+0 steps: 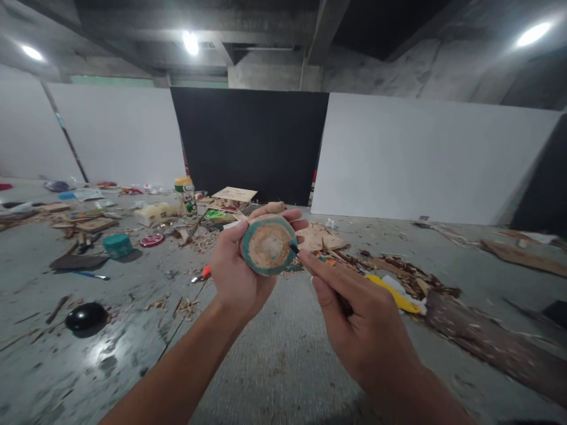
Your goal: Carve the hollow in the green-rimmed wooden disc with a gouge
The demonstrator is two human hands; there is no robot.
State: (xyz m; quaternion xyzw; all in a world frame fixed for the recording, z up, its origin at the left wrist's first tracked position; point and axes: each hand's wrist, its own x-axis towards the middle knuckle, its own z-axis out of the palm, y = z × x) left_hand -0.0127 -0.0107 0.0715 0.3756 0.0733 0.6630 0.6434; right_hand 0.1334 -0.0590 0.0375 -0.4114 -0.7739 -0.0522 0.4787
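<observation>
My left hand (pixel 237 265) holds up a round wooden disc (pixel 269 245), thumb at its left edge and fingers behind it. A teal painted ring runs around the disc's rim, while its rough middle is bare wood with a pale centre. My right hand (pixel 358 307) is closed around a thin dark-tipped tool (pixel 294 248), which looks like a paintbrush. Its tip meets the right side of the teal rim; most of its handle is hidden by my fingers.
On the floor at left are a teal tub (pixel 117 245), a blue brush (pixel 91 275), a black dome (pixel 86 317) and a red lid (pixel 152 240). A yellow-capped bottle (pixel 186 196) stands farther back. A yellow-handled thing (pixel 398 295), wood chips and a bark slab (pixel 491 342) lie at right.
</observation>
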